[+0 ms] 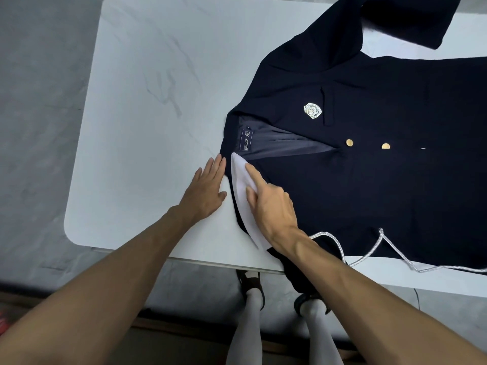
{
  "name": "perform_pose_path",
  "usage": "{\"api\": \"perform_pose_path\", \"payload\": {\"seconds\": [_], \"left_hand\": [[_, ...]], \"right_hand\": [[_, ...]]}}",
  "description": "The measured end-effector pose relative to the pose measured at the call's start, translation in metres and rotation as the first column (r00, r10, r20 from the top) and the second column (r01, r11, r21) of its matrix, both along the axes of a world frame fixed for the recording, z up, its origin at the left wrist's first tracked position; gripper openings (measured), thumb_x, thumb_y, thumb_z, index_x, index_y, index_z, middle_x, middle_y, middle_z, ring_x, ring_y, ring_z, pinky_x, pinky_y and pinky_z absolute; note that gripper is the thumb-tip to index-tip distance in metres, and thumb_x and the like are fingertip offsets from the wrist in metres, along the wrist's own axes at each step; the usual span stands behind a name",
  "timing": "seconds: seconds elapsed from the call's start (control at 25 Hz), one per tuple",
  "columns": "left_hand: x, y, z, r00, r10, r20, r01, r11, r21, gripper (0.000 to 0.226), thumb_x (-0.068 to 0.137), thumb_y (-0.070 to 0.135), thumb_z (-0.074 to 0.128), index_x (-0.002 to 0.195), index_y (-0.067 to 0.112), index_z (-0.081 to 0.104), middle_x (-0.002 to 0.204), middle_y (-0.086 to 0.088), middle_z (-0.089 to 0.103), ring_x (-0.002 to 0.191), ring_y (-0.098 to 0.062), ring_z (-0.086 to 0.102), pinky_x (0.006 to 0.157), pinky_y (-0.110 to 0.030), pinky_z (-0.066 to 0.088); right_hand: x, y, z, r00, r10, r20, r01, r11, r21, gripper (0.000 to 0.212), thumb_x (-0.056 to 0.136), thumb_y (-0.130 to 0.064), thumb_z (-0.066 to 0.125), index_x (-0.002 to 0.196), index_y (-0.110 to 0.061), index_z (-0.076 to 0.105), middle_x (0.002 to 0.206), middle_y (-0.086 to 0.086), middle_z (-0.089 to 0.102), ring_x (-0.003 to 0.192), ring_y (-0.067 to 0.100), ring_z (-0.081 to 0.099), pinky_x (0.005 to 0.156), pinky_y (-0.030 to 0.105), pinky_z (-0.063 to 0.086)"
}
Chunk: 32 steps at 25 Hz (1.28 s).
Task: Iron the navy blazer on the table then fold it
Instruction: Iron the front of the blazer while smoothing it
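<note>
From my remote feed I see the navy blazer point(369, 159) lying front up on the white table point(145, 101), collar end toward the left and the hem running out of frame on the right. Its front is buttoned with gold buttons point(349, 143), a pale badge point(312, 111) sits on the chest, and the neck gapes enough to show the lining and a sewn label point(247, 140). The far sleeve point(395, 22) lies bent across the top of the frame, and some dark cloth hangs over the table's near edge under the right forearm.

The right hand point(274, 206) grips a white iron point(241, 180) – index finger point(257, 175) stretched straight along its top, thumb pressed to its near side, the other fingers hidden behind the hand (I cannot tell how they lie). The iron rests on the blazer's near shoulder edge, its nose pointing at the collar opening just beside the label.

The left hand point(205, 191) lies flat on the bare table, fingers straight and close together, holding nothing – its fingertips touch the blazer's edge just left of the iron's nose.

A white braided cord point(390, 243) trails from behind the right wrist across the blazer's near side and off to the right.
</note>
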<state>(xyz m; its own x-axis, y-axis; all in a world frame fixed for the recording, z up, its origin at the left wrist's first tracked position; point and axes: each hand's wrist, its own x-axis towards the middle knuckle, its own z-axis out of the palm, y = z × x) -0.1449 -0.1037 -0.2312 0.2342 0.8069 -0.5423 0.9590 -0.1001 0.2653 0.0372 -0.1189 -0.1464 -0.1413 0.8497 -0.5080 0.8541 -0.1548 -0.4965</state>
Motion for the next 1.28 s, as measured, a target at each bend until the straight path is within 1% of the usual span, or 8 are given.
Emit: {"api": "perform_pose_path", "payload": {"seconds": [0.24,0.44,0.64,0.88,1.0,1.12,1.2,1.28], "left_hand": [[-0.002,-0.005,-0.005,0.991,0.087,0.098,-0.088,0.996,0.012,0.081,0.098,0.015,0.052,0.157,0.01,-0.003,0.166,-0.003,-0.007,0.153,-0.019,-0.006,0.124,-0.04,0.003],[-0.001,-0.006,-0.001,0.999,0.033,-0.019,-0.031,0.995,0.096,0.075,0.099,0.019,0.045,0.158,0.008,0.0,0.167,-0.004,-0.004,0.153,-0.018,0.0,0.123,-0.037,0.008],[0.013,-0.004,0.005,0.993,0.109,-0.04,-0.105,0.989,0.103,0.07,0.1,0.02,0.039,0.158,0.008,0.001,0.167,-0.005,-0.002,0.153,-0.018,0.002,0.124,-0.033,0.008],[0.014,0.0,0.01,0.991,0.129,-0.024,-0.127,0.99,0.067,0.073,0.095,0.008,0.04,0.158,0.008,0.004,0.167,-0.004,0.0,0.153,-0.018,0.002,0.123,-0.033,0.008],[0.011,-0.001,0.008,0.992,0.128,0.013,-0.128,0.991,0.043,0.076,0.09,0.001,0.04,0.158,0.008,0.006,0.167,-0.004,0.001,0.153,-0.019,0.002,0.122,-0.034,0.009],[0.011,0.0,0.007,0.99,0.135,0.028,-0.136,0.99,0.038,0.076,0.09,0.0,0.04,0.158,0.008,0.006,0.167,-0.004,0.001,0.153,-0.02,0.003,0.122,-0.036,0.011],[0.013,-0.001,0.008,0.987,0.158,0.041,-0.159,0.987,0.023,0.077,0.09,0.001,0.04,0.158,0.008,0.005,0.167,-0.004,0.0,0.153,-0.02,0.002,0.122,-0.036,0.011],[0.014,0.001,0.008,0.984,0.169,0.054,-0.17,0.986,0.006,0.077,0.092,0.002,0.04,0.158,0.008,0.002,0.167,-0.004,-0.003,0.153,-0.02,0.0,0.122,-0.036,0.011]], "right_hand": [[-0.006,0.0,-0.003,0.991,0.063,0.12,-0.066,0.998,0.019,0.051,0.105,-0.032,0.031,0.152,-0.041,0.014,0.091,0.008,0.059,0.07,0.026,0.047,0.066,0.036,0.039],[-0.004,-0.002,-0.006,0.979,0.071,0.191,-0.08,0.996,0.037,0.051,0.106,-0.031,0.03,0.152,-0.04,0.011,0.094,0.01,0.059,0.065,0.025,0.045,0.062,0.035,0.035],[0.025,-0.003,-0.005,0.954,0.084,0.288,-0.095,0.995,0.024,0.052,0.106,-0.031,0.029,0.153,-0.042,0.009,0.088,0.007,0.049,0.062,0.026,0.043,0.059,0.035,0.032],[0.011,-0.008,0.003,0.975,0.073,0.212,-0.083,0.996,0.041,0.053,0.105,-0.032,0.03,0.153,-0.042,0.008,0.086,0.007,0.048,0.063,0.027,0.043,0.061,0.035,0.032],[0.001,-0.007,-0.002,0.974,0.055,0.221,-0.069,0.996,0.058,0.055,0.105,-0.027,0.033,0.153,-0.039,0.009,0.091,0.009,0.056,0.065,0.026,0.044,0.062,0.035,0.032],[0.0,-0.005,-0.005,0.971,0.068,0.228,-0.077,0.997,0.03,0.057,0.105,-0.024,0.034,0.153,-0.038,0.007,0.092,0.008,0.056,0.064,0.025,0.042,0.064,0.034,0.031],[-0.002,-0.007,-0.003,0.96,0.083,0.268,-0.099,0.994,0.044,0.065,0.102,-0.017,0.04,0.153,-0.038,0.005,0.088,0.008,0.052,0.055,0.022,0.037,0.058,0.033,0.029],[-0.008,-0.012,0.0,0.949,0.113,0.295,-0.143,0.986,0.082,0.075,0.096,-0.005,0.043,0.153,-0.036,0.004,0.082,0.007,0.045,0.047,0.018,0.028,0.047,0.031,0.021]]}}
